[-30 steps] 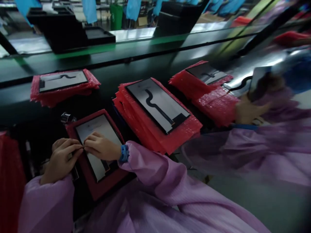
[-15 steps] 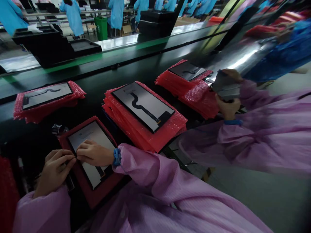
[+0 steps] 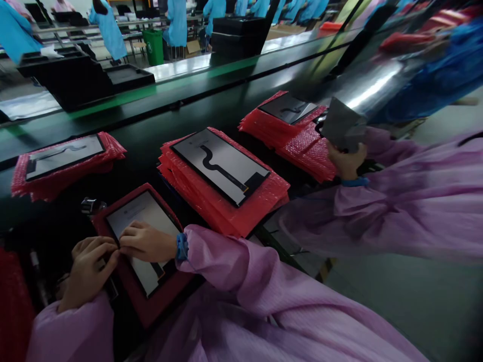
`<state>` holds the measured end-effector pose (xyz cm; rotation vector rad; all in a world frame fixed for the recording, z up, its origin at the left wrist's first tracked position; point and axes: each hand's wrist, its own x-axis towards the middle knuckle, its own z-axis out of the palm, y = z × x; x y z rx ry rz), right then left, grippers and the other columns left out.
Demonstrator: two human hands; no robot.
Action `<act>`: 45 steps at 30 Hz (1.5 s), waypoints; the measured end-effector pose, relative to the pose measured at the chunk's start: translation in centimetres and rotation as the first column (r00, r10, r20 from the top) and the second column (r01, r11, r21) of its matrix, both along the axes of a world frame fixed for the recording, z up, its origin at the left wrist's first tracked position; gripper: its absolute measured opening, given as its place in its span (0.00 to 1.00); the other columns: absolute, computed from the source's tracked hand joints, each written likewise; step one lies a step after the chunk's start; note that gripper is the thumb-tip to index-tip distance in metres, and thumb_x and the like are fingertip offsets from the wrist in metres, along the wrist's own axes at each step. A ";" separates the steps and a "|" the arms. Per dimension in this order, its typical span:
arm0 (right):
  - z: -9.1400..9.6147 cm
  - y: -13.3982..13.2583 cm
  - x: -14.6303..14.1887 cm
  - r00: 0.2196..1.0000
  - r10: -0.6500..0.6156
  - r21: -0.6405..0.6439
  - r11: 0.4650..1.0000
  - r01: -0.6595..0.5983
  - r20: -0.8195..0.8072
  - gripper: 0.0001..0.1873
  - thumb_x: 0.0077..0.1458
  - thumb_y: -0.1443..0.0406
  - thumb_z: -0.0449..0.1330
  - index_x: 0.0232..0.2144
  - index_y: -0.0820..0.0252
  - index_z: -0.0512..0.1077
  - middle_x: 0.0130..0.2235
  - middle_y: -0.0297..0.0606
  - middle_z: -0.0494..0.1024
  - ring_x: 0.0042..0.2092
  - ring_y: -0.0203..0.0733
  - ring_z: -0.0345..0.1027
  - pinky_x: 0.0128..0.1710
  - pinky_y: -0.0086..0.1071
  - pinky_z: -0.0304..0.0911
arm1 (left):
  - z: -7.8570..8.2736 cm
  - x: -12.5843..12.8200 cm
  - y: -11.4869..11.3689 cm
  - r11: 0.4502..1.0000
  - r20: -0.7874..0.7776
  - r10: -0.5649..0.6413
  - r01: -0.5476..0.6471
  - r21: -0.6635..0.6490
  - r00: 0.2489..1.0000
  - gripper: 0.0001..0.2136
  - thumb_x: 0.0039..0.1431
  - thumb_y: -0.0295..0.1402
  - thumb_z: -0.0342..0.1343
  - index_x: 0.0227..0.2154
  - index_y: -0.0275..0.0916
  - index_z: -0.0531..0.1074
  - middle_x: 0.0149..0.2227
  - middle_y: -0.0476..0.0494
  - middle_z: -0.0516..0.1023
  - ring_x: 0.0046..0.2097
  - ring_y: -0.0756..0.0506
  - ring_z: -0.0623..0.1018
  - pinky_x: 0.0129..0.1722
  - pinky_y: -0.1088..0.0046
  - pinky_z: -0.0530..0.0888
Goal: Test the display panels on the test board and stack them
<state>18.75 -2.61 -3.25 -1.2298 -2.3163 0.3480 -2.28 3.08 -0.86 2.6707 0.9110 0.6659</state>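
Note:
A flat display panel (image 3: 138, 271), pale with a dark rim, lies on a red pad (image 3: 149, 306) in front of me. Over its surface rests my right hand (image 3: 149, 242), fingers bent together and tips at the panel's left edge. My left hand (image 3: 89, 266) meets it there from the left, thumb and fingers pinched. The fingertips of both hands almost touch, and whatever is between them is too small to make out. Beneath my right hand, part of a dark flex cable (image 3: 157, 270) shows on the panel.
A red bubble-wrap stack (image 3: 226, 216) with another panel (image 3: 230, 173) on top stands right of the pad. Similar stacks sit at far left (image 3: 68, 168) and farther right (image 3: 302, 146). At right, a co-worker's hand (image 3: 349, 161) holds a grey panel (image 3: 343, 123). Black trays (image 3: 75, 78) stand beyond.
My hands keep nearly the same place at the panel's left edge. The co-worker's grey panel has been tilted more upright. The view has shifted slightly.

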 end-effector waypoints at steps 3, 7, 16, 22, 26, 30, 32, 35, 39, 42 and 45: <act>0.1 -0.1 -0.1 1.000 -0.003 0.000 1.000 0.003 0.007 0.18 0.74 0.56 0.48 0.46 0.62 0.71 0.52 0.43 0.77 0.52 0.42 0.66 0.63 0.36 0.56 | 0.3 0.4 -0.4 1.000 -0.027 0.027 -0.027 0.002 0.999 0.11 0.62 0.41 0.53 0.28 0.44 0.77 0.35 0.44 0.83 0.42 0.39 0.79 0.51 0.55 0.70; 0.3 -0.1 -0.1 0.999 0.004 0.007 1.000 -0.004 -0.046 0.17 0.73 0.57 0.50 0.49 0.65 0.69 0.52 0.44 0.77 0.53 0.41 0.67 0.64 0.36 0.56 | 0.4 0.5 -0.6 0.998 -0.028 0.062 -0.062 -0.013 0.998 0.13 0.64 0.43 0.51 0.29 0.45 0.76 0.36 0.43 0.83 0.43 0.38 0.79 0.52 0.53 0.69; 0.9 -0.3 0.4 0.990 -0.050 0.004 0.999 0.051 -0.135 0.23 0.71 0.56 0.52 0.58 0.69 0.65 0.58 0.47 0.74 0.60 0.43 0.65 0.67 0.37 0.54 | 0.4 0.2 0.0 0.997 -0.018 0.077 -0.078 -0.011 0.997 0.13 0.65 0.44 0.53 0.32 0.44 0.77 0.39 0.41 0.83 0.45 0.35 0.79 0.55 0.47 0.69; 1.9 -1.6 2.6 0.971 -0.115 0.074 0.988 0.133 -0.210 0.20 0.72 0.57 0.51 0.56 0.64 0.68 0.58 0.47 0.75 0.60 0.46 0.64 0.66 0.43 0.58 | 2.5 -1.4 -4.0 0.935 0.229 0.353 -0.353 -0.043 0.907 0.13 0.69 0.41 0.49 0.50 0.51 0.75 0.58 0.43 0.74 0.62 0.30 0.71 0.63 0.39 0.65; 1.5 -5.4 4.4 0.913 -0.189 0.072 0.971 0.229 -0.360 0.16 0.72 0.60 0.49 0.55 0.58 0.70 0.53 0.46 0.76 0.57 0.47 0.67 0.59 0.46 0.65 | 1.8 -3.2 -10.2 0.830 0.304 0.542 -0.555 -0.049 0.784 0.10 0.70 0.38 0.50 0.50 0.47 0.72 0.54 0.42 0.75 0.60 0.34 0.73 0.64 0.44 0.67; -0.4 -10.6 5.8 0.865 -0.306 0.016 0.940 0.340 -0.398 0.13 0.70 0.64 0.52 0.53 0.57 0.70 0.49 0.44 0.78 0.53 0.46 0.70 0.55 0.44 0.69 | -0.4 -3.6 -15.2 0.752 0.025 0.659 -0.660 -0.003 0.751 0.11 0.71 0.37 0.49 0.49 0.42 0.73 0.53 0.36 0.72 0.57 0.36 0.73 0.60 0.51 0.71; -1.4 -12.9 6.2 0.867 -0.362 0.013 0.921 0.390 -0.343 0.13 0.69 0.64 0.54 0.53 0.55 0.70 0.50 0.44 0.77 0.54 0.46 0.69 0.55 0.45 0.68 | -1.4 -3.3 -16.6 0.738 -0.064 0.673 -0.675 0.002 0.736 0.13 0.72 0.35 0.47 0.52 0.42 0.73 0.54 0.35 0.71 0.57 0.38 0.73 0.60 0.54 0.71; -2.6 -15.4 6.6 0.868 -0.426 0.007 0.897 0.442 -0.255 0.13 0.67 0.63 0.57 0.52 0.55 0.71 0.57 0.48 0.74 0.60 0.51 0.66 0.58 0.50 0.65 | -2.1 -2.5 -17.4 0.695 -0.091 0.716 -0.719 0.002 0.692 0.16 0.72 0.31 0.44 0.55 0.40 0.73 0.54 0.34 0.70 0.57 0.39 0.72 0.61 0.55 0.70; -3.0 -16.6 6.8 0.857 -0.450 -0.056 0.891 0.451 -0.251 0.13 0.67 0.60 0.57 0.51 0.55 0.72 0.56 0.49 0.75 0.59 0.54 0.68 0.58 0.54 0.64 | -2.0 -0.5 -17.3 0.687 -0.144 0.721 -0.727 0.020 0.678 0.17 0.72 0.35 0.48 0.57 0.40 0.74 0.56 0.32 0.69 0.57 0.37 0.70 0.61 0.54 0.68; -2.8 -16.3 7.0 0.821 -0.491 -0.125 0.870 0.476 -0.292 0.13 0.67 0.58 0.56 0.49 0.54 0.73 0.53 0.47 0.78 0.56 0.55 0.70 0.56 0.55 0.65 | -2.0 1.0 -17.1 0.688 -0.196 0.715 -0.725 0.024 0.671 0.18 0.72 0.36 0.48 0.59 0.41 0.74 0.58 0.30 0.68 0.57 0.35 0.69 0.60 0.52 0.68; -2.5 -16.1 7.0 0.809 -0.503 -0.145 0.864 0.483 -0.304 0.12 0.67 0.57 0.56 0.48 0.54 0.73 0.52 0.47 0.78 0.55 0.56 0.71 0.54 0.55 0.65 | -2.2 1.7 -17.2 0.653 -0.220 0.747 -0.754 0.067 0.627 0.18 0.72 0.34 0.47 0.59 0.44 0.74 0.59 0.30 0.68 0.56 0.35 0.70 0.58 0.51 0.68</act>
